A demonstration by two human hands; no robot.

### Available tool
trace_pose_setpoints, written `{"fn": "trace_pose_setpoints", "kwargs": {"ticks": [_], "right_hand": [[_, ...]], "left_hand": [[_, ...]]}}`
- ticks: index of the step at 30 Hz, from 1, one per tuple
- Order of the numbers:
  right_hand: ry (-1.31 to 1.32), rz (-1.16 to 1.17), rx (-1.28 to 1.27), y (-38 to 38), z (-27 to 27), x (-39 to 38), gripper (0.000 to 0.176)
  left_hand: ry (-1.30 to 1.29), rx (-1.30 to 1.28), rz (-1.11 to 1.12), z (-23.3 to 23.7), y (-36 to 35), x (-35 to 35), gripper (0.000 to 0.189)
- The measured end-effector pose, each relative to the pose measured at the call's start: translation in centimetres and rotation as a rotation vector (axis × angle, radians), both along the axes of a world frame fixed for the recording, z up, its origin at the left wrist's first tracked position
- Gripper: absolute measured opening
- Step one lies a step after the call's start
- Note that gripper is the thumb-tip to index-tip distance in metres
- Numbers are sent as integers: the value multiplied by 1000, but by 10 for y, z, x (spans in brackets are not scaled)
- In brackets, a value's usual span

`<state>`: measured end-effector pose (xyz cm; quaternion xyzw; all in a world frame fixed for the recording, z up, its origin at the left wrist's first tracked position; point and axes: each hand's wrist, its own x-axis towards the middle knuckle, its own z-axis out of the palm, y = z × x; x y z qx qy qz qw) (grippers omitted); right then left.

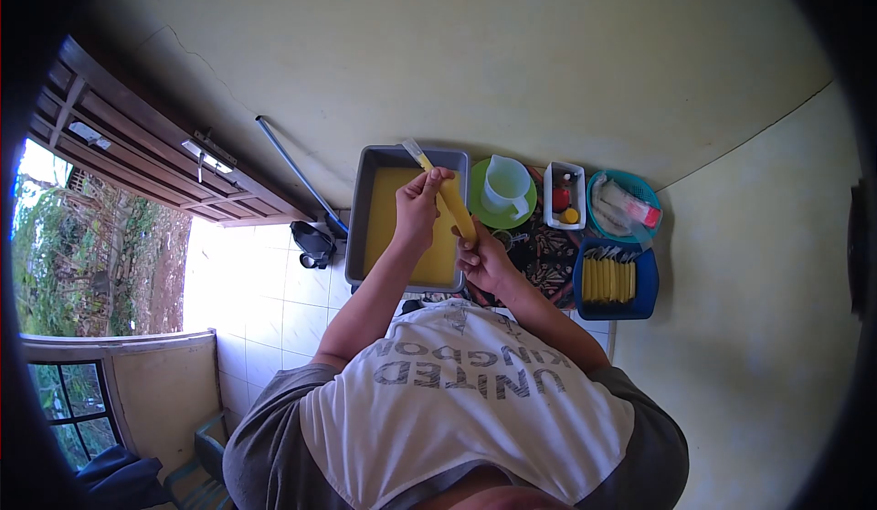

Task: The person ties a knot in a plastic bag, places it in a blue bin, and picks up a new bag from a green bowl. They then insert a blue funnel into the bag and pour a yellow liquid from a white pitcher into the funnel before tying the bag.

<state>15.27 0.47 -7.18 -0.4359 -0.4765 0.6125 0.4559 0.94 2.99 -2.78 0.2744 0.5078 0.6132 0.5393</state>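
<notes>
Over the right half of a grey tub (pixel 356 218): one long, narrow pouch (pixel 454 207) of clear plastic film, plump with yellow liquid for most of its length, the upper end unfilled and translucent. Position: slanted, lower end toward the right.

Left hand (pixel 418 207): thumb and fingers closed on the pouch near its unfilled end. Right hand (pixel 484 259): fingers curled about the lower end, their exact grip partly hidden.

Tub: rectangular, smooth, rounded corners; contents, opaque yellow liquid (pixel 379 209) with a flat surface. Just right of it: round green plate (pixel 500 221), bearing a translucent whitish jug (pixel 502 184) with loop handle. Beside that: white rectangular tray (pixel 548 198), small red and yellow items inside. Next: round teal basket (pixel 641 182) holding crumpled clear plastic. Nearer the body: dark blue basin (pixel 614 311), filled yellow pouches (pixel 609 279) packed in a row. Beneath: dark patterned cloth (pixel 539 256).
</notes>
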Motion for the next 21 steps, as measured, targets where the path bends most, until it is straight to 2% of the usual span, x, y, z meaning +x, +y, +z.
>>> {"fn": "trace_pose_setpoints", "kwargs": {"ticks": [2, 6, 8, 9, 11, 16, 18, 19, 21], "right_hand": [[-7, -21, -22, -3, 15, -1, 34], [-20, -59, -55, -6, 24, -1, 36], [-520, -162, 831, -1, 10, 2, 42], [-521, -165, 832, 2, 9, 6, 42], [-703, -145, 1160, 10, 6, 17, 44], [-658, -249, 1138, 5, 17, 11, 38], [-411, -309, 847, -3, 11, 1, 27], [-411, -308, 848, -6, 9, -3, 27], [65, -192, 191, -12, 7, -8, 31]], "left_hand": [[8, -12, 10, -5, 1, 0, 24], [-150, -58, 69, -12, 2, -4, 23], [-205, -72, 81, -12, 2, -4, 23], [-234, -85, 86, -7, 2, -3, 23], [-262, -98, 90, -4, 0, -2, 23], [-222, -21, 54, -6, -2, -3, 23], [-224, -26, 55, -7, -3, -2, 23], [-227, -31, 52, -6, -3, -2, 23], [-219, -32, 49, -9, -3, -3, 23]]}}
